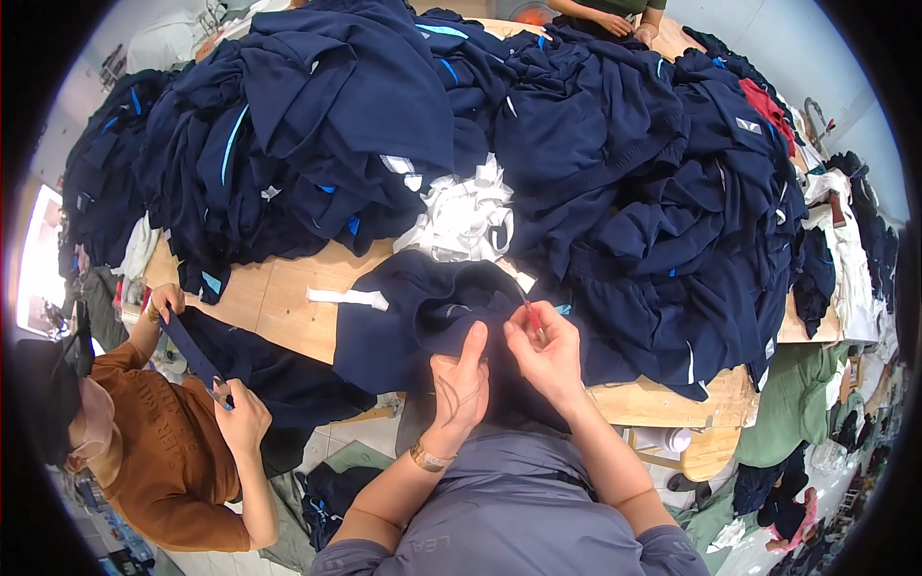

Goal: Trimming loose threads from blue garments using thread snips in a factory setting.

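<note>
A navy blue garment (384,317) lies over the table's near edge in front of me. My left hand (459,392) grips its near part, thumb pointing up and the other fingers mostly hidden by cloth. Just to the right, my right hand (549,357) is closed around small red-handled thread snips (534,317). Their thin metal tip points away from me, over the garment. Whether the blades touch the cloth or a thread, I cannot tell.
Large heaps of navy garments (317,106) cover the table (279,288), with white strips (466,216) piled between them. At left, a co-worker in a brown shirt (173,451) holds navy cloth and a small tool. Another person's hands (629,27) work at the far side. A stool (706,456) stands at right.
</note>
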Tool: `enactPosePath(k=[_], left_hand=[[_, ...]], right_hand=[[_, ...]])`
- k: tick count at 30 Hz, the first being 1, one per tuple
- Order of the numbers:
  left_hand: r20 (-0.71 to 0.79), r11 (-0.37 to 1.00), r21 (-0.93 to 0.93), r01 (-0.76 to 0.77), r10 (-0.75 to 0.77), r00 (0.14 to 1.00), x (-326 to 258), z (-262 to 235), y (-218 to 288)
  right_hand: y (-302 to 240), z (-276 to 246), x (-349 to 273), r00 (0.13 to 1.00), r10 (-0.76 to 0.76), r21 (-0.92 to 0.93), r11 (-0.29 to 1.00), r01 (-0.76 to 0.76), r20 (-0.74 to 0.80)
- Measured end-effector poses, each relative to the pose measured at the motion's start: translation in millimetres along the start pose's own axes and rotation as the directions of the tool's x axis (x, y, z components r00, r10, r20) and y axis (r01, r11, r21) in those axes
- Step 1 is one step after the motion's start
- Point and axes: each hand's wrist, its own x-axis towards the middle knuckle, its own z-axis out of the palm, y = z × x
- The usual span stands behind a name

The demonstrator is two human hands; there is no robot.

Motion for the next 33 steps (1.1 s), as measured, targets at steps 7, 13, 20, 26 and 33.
enactPosePath(k=[7, 13, 20, 26, 33], left_hand=[[0.049, 0.97, -0.177, 0.167, -0.161, 0.986, 5.3, -5.9, 5.1], [0.064, 0.918, -0.313, 0.245, -0.237, 0.969, 6.9, -8.1, 9.4], [0.047, 0.944, -0.277, 0.178, -0.172, 0.984, 4.2, -6.9, 7.9], [0.008, 0.965, -0.212, 0.155, -0.157, 0.988, 1.6, -2.4, 11.5], [0.032, 0.981, -0.149, 0.121, -0.118, 0.992, 0.8, -7.2, 6.8]], right_hand=[[0.7, -7.8, -1.9, 0.943, -0.331, -0.119, 0.938, 0.326, -0.022], [0.9, -24.8, 2.4, 0.793, -0.582, -0.56, 0.603, 0.569, 0.179], [-6.1, -27.4, -2.3, 0.712, -0.621, -0.719, 0.325, 0.614, 0.328], [-9.1, -27.3, -2.2, 0.707, -0.624, -0.726, 0.308, 0.615, 0.333], [-7.6, -26.3, -0.5, 0.72, -0.611, -0.704, 0.351, 0.618, 0.328]])
